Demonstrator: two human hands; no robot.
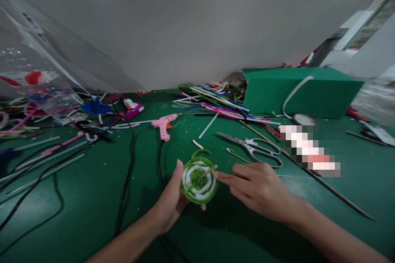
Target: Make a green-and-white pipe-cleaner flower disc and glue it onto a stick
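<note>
My left hand (173,201) is closed around a round coil (199,197) of green and white fuzzy strips, like pipe cleaners wound in a spiral. Its thumb lies along the coil's left edge, and a fingertip shows below. A loose green end curls up from the top. From the coil's middle a short thin stick (211,169) points up to the right. My right hand (259,189) has its index finger stretched out to the coil's right edge, close beside the stick's end. Its other fingers are bent, and its thumb is hidden. I see nothing held in it.
Scissors (247,144) lie beyond my right hand, near a long thin rod (336,193) and a pixelated item (308,150). A pink glue gun (163,125) with a black cord lies ahead. Bundled coloured strips (216,102), a green box (296,94) and a tape roll (304,120) are farther back.
</note>
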